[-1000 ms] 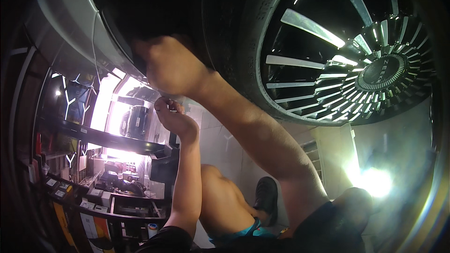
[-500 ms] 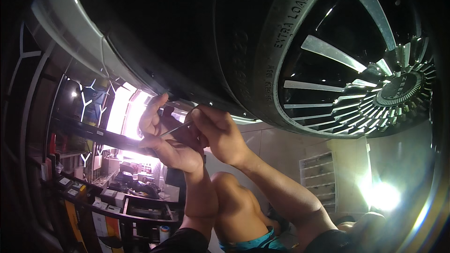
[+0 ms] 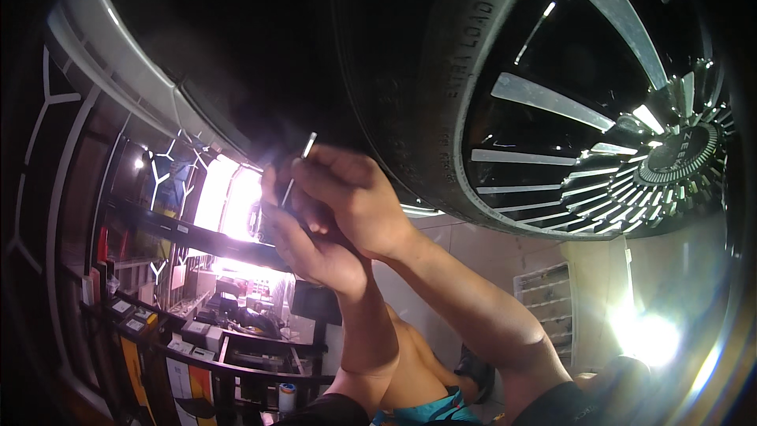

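Observation:
A thin metal rod (image 3: 311, 146) stands steeply tilted in front of the dark wheel arch, its bright tip up. My right hand (image 3: 355, 193) is closed, pinching the rod between thumb and fingers. Just left of it and partly behind it, my left hand (image 3: 315, 256) curls its thumb and fingers around the rod's lower end. The left palm and some of its fingertips are in shadow or covered by the right hand. What the rod's lower end looks like is hidden.
A car tyre (image 3: 469, 87) with a spoked wheel (image 3: 536, 158) fills the upper right. The pale body edge (image 3: 130, 55) curves down from the upper left. Shelving with boxes (image 3: 189, 343) stands lower left. A bright lamp (image 3: 650, 339) shines lower right, near a floor grate (image 3: 548, 300).
The rod has swung from a slanted lie across the hands to nearly upright, tip up. My left hand has moved right and curled its fingers. My right hand has risen slightly.

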`<action>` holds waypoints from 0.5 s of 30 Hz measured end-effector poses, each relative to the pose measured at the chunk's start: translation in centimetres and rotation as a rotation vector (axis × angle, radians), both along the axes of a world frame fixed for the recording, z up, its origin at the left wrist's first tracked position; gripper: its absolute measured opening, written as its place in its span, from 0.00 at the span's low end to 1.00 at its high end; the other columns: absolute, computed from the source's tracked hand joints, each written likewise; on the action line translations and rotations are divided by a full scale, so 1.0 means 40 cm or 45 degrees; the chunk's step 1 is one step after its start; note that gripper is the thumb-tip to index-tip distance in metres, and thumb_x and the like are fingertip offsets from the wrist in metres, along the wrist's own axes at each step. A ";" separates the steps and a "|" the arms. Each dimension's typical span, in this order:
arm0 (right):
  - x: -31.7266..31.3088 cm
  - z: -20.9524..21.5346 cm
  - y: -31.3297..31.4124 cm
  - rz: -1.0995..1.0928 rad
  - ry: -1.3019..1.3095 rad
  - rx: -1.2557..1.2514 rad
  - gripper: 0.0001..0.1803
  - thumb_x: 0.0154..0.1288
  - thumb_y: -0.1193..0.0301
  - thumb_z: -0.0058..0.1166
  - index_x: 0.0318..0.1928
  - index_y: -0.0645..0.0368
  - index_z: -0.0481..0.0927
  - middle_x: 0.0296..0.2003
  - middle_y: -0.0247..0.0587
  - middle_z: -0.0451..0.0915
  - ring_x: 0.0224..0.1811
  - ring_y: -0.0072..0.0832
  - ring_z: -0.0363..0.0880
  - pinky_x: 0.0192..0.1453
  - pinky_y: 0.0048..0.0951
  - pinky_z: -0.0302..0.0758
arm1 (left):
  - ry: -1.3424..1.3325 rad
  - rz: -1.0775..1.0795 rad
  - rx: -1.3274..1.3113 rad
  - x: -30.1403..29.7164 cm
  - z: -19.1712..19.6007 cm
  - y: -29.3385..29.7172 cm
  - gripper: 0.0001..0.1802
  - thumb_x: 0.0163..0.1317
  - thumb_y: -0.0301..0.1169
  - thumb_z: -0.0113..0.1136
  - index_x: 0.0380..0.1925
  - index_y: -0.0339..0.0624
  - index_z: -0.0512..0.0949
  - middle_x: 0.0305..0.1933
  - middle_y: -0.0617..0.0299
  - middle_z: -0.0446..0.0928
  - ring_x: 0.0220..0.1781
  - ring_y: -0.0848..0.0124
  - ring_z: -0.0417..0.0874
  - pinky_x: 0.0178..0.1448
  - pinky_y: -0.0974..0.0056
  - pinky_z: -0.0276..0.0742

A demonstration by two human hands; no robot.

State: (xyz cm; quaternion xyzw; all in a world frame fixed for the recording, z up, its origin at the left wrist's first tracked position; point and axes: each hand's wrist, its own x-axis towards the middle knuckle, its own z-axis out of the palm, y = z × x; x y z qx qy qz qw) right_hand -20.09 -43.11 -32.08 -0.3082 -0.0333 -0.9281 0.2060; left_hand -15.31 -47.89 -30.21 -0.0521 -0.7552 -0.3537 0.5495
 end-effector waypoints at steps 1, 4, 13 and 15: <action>-0.006 0.009 -0.005 0.015 -0.038 0.004 0.11 0.79 0.69 0.53 0.45 0.65 0.82 0.28 0.35 0.82 0.24 0.16 0.74 0.26 0.21 0.68 | 0.024 -0.087 0.033 -0.005 -0.002 0.002 0.32 0.85 0.47 0.34 0.67 0.28 0.72 0.61 0.47 0.78 0.57 0.65 0.82 0.57 0.66 0.79; 0.001 0.016 -0.015 -0.053 -0.019 0.064 0.10 0.78 0.70 0.54 0.44 0.65 0.82 0.26 0.35 0.80 0.24 0.18 0.76 0.28 0.24 0.71 | 0.110 -0.317 0.138 0.007 0.008 -0.006 0.27 0.83 0.42 0.46 0.67 0.28 0.73 0.58 0.52 0.79 0.54 0.69 0.79 0.58 0.64 0.74; 0.054 0.005 -0.066 -1.485 -0.041 0.343 0.15 0.62 0.80 0.64 0.50 0.61 0.85 0.42 0.46 0.83 0.32 0.39 0.86 0.33 0.36 0.84 | -0.002 0.296 -1.088 0.062 0.131 -0.052 0.20 0.81 0.36 0.52 0.64 0.39 0.81 0.76 0.47 0.68 0.66 0.61 0.76 0.63 0.61 0.76; 0.046 0.004 -0.081 -1.509 0.028 0.276 0.13 0.62 0.77 0.63 0.48 0.59 0.86 0.44 0.45 0.82 0.32 0.44 0.87 0.33 0.39 0.85 | -0.082 0.330 -1.247 0.073 0.152 -0.054 0.21 0.80 0.38 0.55 0.65 0.40 0.80 0.76 0.46 0.68 0.53 0.68 0.77 0.47 0.68 0.75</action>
